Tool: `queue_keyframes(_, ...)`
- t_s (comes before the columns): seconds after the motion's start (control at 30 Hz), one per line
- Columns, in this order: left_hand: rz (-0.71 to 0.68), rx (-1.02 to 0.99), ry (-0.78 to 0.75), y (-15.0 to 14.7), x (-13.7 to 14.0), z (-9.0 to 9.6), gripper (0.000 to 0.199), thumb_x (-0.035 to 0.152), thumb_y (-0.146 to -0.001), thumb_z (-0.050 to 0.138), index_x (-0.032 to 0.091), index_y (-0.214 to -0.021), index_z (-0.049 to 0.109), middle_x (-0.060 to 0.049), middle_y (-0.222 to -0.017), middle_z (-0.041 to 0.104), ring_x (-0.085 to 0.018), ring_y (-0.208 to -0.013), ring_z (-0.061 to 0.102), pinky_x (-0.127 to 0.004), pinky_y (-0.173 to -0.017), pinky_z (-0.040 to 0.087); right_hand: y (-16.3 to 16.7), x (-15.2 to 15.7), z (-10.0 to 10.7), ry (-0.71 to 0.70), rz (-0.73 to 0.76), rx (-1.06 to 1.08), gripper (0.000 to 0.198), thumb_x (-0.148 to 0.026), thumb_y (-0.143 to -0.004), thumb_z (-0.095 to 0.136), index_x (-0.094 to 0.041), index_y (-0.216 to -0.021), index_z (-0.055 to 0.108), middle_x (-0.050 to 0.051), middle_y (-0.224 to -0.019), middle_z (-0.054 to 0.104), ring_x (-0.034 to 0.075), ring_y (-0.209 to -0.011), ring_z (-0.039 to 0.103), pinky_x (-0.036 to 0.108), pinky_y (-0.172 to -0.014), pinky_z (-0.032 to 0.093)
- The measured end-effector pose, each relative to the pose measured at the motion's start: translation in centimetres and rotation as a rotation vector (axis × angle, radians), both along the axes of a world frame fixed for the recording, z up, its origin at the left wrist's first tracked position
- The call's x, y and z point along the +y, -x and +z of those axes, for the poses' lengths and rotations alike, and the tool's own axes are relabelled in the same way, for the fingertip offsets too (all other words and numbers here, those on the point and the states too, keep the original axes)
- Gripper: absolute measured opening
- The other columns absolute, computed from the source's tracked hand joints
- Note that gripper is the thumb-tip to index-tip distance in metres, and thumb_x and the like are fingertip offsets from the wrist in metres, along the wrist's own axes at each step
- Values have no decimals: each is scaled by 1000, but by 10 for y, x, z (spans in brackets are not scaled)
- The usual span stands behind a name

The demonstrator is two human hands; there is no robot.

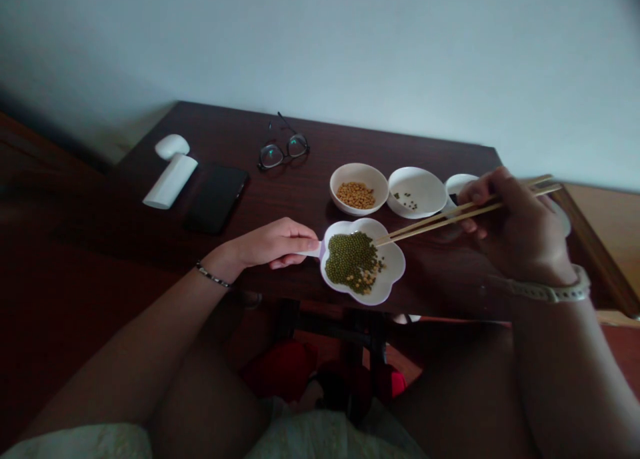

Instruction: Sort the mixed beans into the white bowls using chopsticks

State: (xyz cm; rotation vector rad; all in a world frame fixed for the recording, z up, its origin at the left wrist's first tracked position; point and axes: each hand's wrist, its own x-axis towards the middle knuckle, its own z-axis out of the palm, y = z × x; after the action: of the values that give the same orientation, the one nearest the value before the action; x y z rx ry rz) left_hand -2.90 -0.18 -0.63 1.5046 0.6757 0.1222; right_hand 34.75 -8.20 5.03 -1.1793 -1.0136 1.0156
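Observation:
My left hand (280,244) is closed on the short handle of a white flower-shaped bowl (393,272) near the table's front edge. Green mung beans (347,256) fill its left side, with some yellow soybeans (367,278) mixed in at the front. My right hand (520,226) grips a pair of wooden chopsticks (425,229); their tips reach into the flower-shaped bowl beside the green beans. Behind it stand a round white bowl (359,172) of soybeans (356,195) and a second white bowl (423,186) with several green beans. A third white bowl (460,181) is partly hidden by my right hand.
Eyeglasses (284,154) lie toward the back of the dark wooden table (220,136). At the left are a black phone (217,198) and a white cylindrical object (171,181) with a rounded white piece (172,146) behind it. A pale wall (320,52) rises behind the table.

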Motion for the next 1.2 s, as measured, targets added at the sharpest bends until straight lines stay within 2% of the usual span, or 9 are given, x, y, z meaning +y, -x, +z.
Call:
queue_keyframes(0.17,13,7,9,0,0,-1,34,42,-108,68,16,-86,70,4,-59,53,-5,-41,42,-15,-40,30,2,-24,19,108,-12,-234,38,-44,-107,67,-20,-77,70,4,-69,64,13,-53,60,22,-45,45)
queue_keyframes(0.3,13,12,-6,1,2,-3,36,44,-108,68,16,-86,69,3,-59,53,-5,-42,42,-15,-39,30,11,-36,31,156,-28,-384,43,-51,-108,66,-21,-78,71,3,-59,62,12,-49,57,19,-43,42)
queue_keyframes(0.4,13,0,-1,1,2,-3,36,44,-108,68,16,-85,69,3,-60,53,-5,-43,42,-15,-39,30,15,-38,32,167,11,-490,43,-55,-108,65,-21,-81,73,4,-60,65,13,-50,59,19,-45,45)
queue_keyframes(0.5,15,-5,1,0,2,-2,36,44,-107,68,16,-85,69,3,-60,53,-5,-43,42,-15,-39,29,14,-36,28,158,56,-499,46,-57,-108,64,-22,-81,70,4,-63,67,14,-55,63,20,-49,49)
queue_keyframes(0.8,12,13,-5,-1,0,1,36,44,-108,68,15,-86,69,3,-60,54,-5,-42,42,-15,-39,31,11,-30,19,137,77,-453,47,-59,-109,65,-21,-81,69,3,-67,67,14,-57,63,20,-51,50)
queue_keyframes(1.0,10,19,-7,-2,0,2,36,43,-108,67,15,-87,70,3,-60,53,-5,-43,43,-15,-40,30,13,-31,21,134,69,-417,48,-62,-103,73,-19,-80,70,4,-65,66,13,-54,62,20,-48,48)
queue_keyframes(1.2,17,24,-4,-2,0,2,36,44,-107,69,15,-86,70,3,-60,53,-5,-42,41,-15,-39,30,18,-33,26,128,44,-467,48,-60,-105,69,-20,-78,70,3,-59,64,13,-51,60,19,-46,45)
